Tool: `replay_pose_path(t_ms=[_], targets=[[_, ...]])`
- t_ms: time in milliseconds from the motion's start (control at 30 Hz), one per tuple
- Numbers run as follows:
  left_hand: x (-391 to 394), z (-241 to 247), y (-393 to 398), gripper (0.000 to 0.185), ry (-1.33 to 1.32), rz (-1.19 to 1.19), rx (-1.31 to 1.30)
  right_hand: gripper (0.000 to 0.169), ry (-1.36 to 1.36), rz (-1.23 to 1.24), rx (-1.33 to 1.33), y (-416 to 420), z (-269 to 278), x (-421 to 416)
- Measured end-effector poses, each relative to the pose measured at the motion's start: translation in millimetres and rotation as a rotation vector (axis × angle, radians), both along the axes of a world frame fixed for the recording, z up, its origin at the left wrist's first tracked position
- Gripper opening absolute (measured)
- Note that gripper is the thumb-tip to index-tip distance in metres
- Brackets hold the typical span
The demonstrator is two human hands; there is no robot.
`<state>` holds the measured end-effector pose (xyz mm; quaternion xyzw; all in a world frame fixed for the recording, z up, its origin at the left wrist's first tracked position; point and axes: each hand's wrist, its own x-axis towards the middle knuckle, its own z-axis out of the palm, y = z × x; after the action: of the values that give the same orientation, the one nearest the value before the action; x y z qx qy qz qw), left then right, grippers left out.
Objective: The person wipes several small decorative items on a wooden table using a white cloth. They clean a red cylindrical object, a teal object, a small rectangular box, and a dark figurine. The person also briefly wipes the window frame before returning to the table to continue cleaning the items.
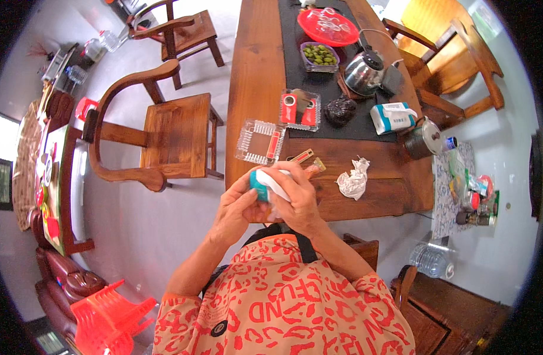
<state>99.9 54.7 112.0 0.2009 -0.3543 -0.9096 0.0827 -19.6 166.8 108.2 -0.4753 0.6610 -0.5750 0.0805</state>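
Both hands meet above the near edge of the wooden table [253, 88]. My left hand [238, 199] grips a small teal object [258, 184], whose kind I cannot tell. My right hand [296, 193] presses a white tissue [276, 184] against it. Just beyond the hands lie a red and gold packet [302, 155] and a clear wrapper with something orange-red inside [315, 168]. A crumpled white tissue [353, 179] rests to the right. Farther left is a clear plastic tray [260, 141], and behind it a clear box with red labels [300, 109].
On the black runner stand a black plastic bag [340, 111], a tissue pack [392, 118], a steel kettle [364, 73], a bowl of green fruit [319, 55] and a red plate [328, 27]. A lidded pot [421, 140] is at the right edge. Wooden chairs [176, 137] flank the table.
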Motion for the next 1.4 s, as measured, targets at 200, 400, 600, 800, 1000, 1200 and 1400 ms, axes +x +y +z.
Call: replay_pose_path(t_ms=[200,400,600,800,1000,1200,1400], targets=[[0,-8,-2,0.034,-0.078,0.189,-0.063,0.042,0.179,0.019,-0.064,-6,-8,12],[6,-8,-1,0.029,-0.090,0.119,-0.130,0.043,0.052,0.074,-0.012,6,-5,2],[2,6,6,0.032,-0.051,0.014,-0.131,0.032,-0.278,0.137,0.056,7,10,-19],[-3,-3,10,0.031,0.007,0.159,-0.194,0.042,0.142,0.125,0.039,16,27,-13],[-1,9,13,0.032,-0.002,0.111,-0.294,0.040,0.301,0.061,0.026,24,28,-5],[4,6,16,0.033,0.082,0.057,-0.428,0.035,0.003,0.047,0.044,17,26,-16],[9,-1,13,0.031,-0.016,0.063,-0.536,0.041,0.407,0.170,0.058,18,34,-5]])
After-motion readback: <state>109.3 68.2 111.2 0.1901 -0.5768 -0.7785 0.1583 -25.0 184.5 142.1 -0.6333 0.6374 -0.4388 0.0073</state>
